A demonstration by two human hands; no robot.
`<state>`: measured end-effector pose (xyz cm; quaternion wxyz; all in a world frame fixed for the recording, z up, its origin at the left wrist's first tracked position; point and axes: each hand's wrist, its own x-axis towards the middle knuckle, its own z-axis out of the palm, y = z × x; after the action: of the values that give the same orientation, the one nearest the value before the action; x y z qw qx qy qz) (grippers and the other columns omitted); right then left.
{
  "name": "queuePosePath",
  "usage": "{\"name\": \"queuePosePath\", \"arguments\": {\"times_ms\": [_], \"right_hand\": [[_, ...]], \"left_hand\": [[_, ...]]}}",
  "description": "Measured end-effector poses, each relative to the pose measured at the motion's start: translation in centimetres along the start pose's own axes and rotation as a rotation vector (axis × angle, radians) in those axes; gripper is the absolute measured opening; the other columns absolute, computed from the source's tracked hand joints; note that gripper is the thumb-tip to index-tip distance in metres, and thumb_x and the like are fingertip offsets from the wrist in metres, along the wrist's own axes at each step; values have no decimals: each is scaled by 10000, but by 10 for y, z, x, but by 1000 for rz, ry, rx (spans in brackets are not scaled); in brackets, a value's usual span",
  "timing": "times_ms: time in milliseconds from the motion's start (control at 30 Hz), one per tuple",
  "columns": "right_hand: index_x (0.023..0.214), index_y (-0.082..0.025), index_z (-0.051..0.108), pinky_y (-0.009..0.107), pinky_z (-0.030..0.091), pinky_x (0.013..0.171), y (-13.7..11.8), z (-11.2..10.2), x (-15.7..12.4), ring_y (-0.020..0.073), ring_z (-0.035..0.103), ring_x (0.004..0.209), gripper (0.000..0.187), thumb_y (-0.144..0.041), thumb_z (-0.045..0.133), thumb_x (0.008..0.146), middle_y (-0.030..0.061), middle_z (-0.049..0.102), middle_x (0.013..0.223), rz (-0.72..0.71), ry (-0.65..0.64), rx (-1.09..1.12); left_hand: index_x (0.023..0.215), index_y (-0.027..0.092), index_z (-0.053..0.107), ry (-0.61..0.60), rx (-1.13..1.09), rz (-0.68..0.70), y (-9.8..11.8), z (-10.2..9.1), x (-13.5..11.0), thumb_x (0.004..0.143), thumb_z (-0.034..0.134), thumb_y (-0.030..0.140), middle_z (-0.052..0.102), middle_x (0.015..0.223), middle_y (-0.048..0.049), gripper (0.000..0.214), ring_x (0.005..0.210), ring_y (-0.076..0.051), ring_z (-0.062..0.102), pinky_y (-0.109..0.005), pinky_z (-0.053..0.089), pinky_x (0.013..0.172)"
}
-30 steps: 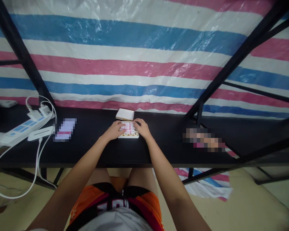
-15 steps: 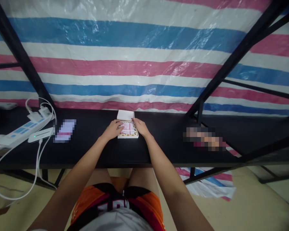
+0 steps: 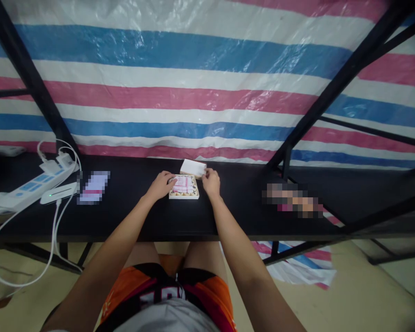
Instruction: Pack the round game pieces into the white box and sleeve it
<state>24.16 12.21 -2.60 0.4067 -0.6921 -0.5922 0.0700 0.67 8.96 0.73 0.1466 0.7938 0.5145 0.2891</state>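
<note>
A small open box (image 3: 184, 197) of round Chinese chess pieces (image 3: 193, 191) lies on the black table. On top of the pieces is a folded pink-and-white sheet (image 3: 183, 184). My left hand (image 3: 161, 185) grips the box's left side, its thumb reaching over the edge by the sheet. Behind the box, turned at an angle, is its white lid (image 3: 192, 168). My right hand (image 3: 211, 182) pinches the lid's right end, and its fingers are closed there.
On the left of the black table (image 3: 131, 175) are a power strip (image 3: 31, 184), a white device (image 3: 58, 193) with cables, and a blurred-out phone (image 3: 94, 186). A pixelated object (image 3: 292, 199) lies to the right. Black metal posts (image 3: 311, 117) and a striped tarp (image 3: 180, 99) stand behind.
My right hand has left the box's right side and taken the lid's end. The lid has shifted right and turned. My left hand has stayed at the box.
</note>
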Motion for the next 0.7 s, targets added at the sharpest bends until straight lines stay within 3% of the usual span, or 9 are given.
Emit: {"name": "queuePosePath", "arguments": {"times_ms": [100,267,400,500,700], "right_hand": [[1102,-168,606,355,454,818,3,0,0,228,583,898,348,-269,510,784,121,588,1033,67,45,-17],[933,-157,683,407,457,798,3,-1,-1,282,622,851,290,-338,491,812,148,649,853,156,-71,-94],[875,-168,693,392,465,789,4,-3,-1,268,631,821,245,-326,532,778,138,661,819,155,-15,-76],[926,-164,668,371,471,811,6,-2,0,252,629,868,247,-289,529,764,140,660,953,90,16,-48],[1107,-191,551,336,483,850,8,4,4,195,646,896,372,-201,539,735,85,670,1065,73,-66,199]], "left_hand": [[1111,189,636,-7,25,-9,0,-1,0,879,446,391,569,1122,-86,362,1064,-230,520,-393,402,994],[1090,192,647,-39,54,36,-5,3,0,847,485,369,556,1106,-87,342,1057,-238,515,-387,412,987],[1098,206,645,-68,31,53,-7,6,0,827,515,382,537,1125,-87,349,1093,-247,500,-400,398,1006],[1106,211,641,-74,31,42,-5,7,-1,828,511,393,529,1128,-88,357,1102,-253,497,-413,399,1004],[1106,196,640,-69,40,68,-7,9,0,837,500,401,527,1118,-97,367,1101,-253,499,-414,393,1012]]}}
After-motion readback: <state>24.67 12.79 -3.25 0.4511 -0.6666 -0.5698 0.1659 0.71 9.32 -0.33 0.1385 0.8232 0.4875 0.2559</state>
